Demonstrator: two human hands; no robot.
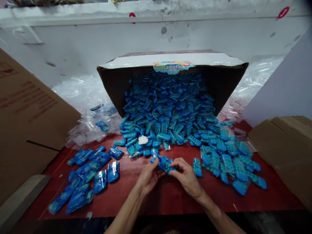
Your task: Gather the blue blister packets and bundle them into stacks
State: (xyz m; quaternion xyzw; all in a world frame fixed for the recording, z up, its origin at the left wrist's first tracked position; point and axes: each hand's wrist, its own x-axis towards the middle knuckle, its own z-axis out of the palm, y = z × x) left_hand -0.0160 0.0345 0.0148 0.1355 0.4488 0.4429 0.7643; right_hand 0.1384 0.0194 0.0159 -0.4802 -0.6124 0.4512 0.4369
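Note:
My left hand (149, 176) is closed round the left side of a small blue packet (167, 165) with teal beads, above the red table (158, 200). From the right, my right hand (185, 175) pinches the same packet's right end between thumb and fingers. Blue wrapping shows at the packet's upper left, partly covered by my left fingers. A single beaded packet (197, 167) lies just right of my right hand. Behind both hands, a heap of blue beaded packets (170, 107) spills from a tipped cardboard box (107, 81). A small white piece (143, 140) rests on the heap's front.
Printed blue packets (99, 181) lie at the left; more beaded packets (227, 162) spread at the right. Clear plastic sleeves (85, 94) are piled behind on the left, others (258, 78) behind on the right. Cardboard boxes (26, 120) (282, 149) flank the table.

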